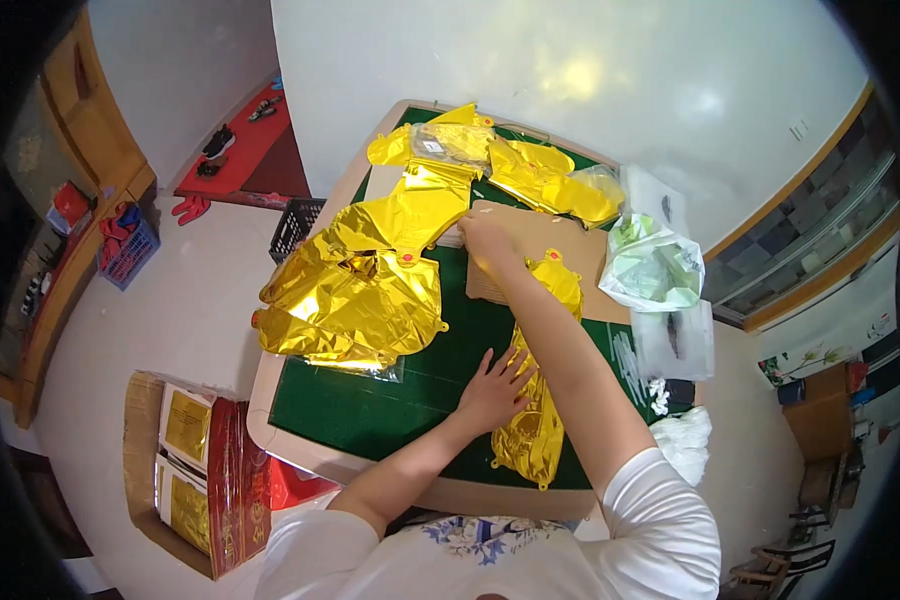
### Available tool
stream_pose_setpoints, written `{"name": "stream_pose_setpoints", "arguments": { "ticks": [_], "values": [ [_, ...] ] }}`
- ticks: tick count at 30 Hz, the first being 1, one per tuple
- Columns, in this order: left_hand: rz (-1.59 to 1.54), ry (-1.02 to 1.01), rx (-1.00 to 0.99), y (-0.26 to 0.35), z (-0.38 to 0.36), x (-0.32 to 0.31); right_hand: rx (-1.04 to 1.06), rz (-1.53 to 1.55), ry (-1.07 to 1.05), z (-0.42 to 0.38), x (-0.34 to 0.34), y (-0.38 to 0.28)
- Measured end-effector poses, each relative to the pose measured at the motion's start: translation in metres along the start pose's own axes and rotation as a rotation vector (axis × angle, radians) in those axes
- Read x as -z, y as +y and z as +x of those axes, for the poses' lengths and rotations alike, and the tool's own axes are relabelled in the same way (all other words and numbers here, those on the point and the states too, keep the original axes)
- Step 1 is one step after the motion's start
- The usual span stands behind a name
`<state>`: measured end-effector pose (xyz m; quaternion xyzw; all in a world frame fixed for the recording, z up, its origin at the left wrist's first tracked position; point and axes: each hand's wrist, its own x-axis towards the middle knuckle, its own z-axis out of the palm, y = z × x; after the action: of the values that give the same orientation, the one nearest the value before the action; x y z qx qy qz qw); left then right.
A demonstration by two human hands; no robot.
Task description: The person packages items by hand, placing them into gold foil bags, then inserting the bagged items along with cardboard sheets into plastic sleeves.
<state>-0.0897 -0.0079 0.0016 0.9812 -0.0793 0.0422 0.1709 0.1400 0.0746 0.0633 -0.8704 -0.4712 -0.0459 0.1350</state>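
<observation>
Both hands down on flat gold foil pieces over the green desk.

Left hand (494, 385): open, fingers spread, palm pressing the long crinkled gold foil balloon strip (533, 420) lying under and beside it. Right hand (487, 240): reaching far forward, resting on the edge of the flat brown cardboard sheet (560, 245); whether it grasps anything, cannot tell. Left of that hand: large heap of gold foil balloons (355, 295). Right of it: pale green plastic bag (653, 268). All on the green-topped desk (370, 405).
</observation>
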Motion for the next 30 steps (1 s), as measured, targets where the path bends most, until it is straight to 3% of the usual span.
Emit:
{"name": "stream_pose_setpoints", "arguments": {
  "ticks": [7,10,17,19,30],
  "values": [
    [-0.010,-0.016,0.006,0.000,0.001,0.003,0.180,-0.019,0.242,-0.004,-0.017,0.007],
    [-0.018,-0.021,0.004,0.000,0.000,0.001,0.136,-0.069,0.109,-0.001,-0.012,0.011],
    [-0.023,0.000,-0.007,0.001,-0.001,0.002,0.268,-0.039,0.229,-0.017,0.001,0.013],
    [-0.021,0.002,-0.009,0.000,-0.001,0.000,0.168,-0.012,0.215,-0.019,-0.004,0.008],
    [-0.010,0.013,-0.012,0.000,0.000,0.000,0.171,0.098,0.048,-0.016,0.013,0.018]
  ]
}}
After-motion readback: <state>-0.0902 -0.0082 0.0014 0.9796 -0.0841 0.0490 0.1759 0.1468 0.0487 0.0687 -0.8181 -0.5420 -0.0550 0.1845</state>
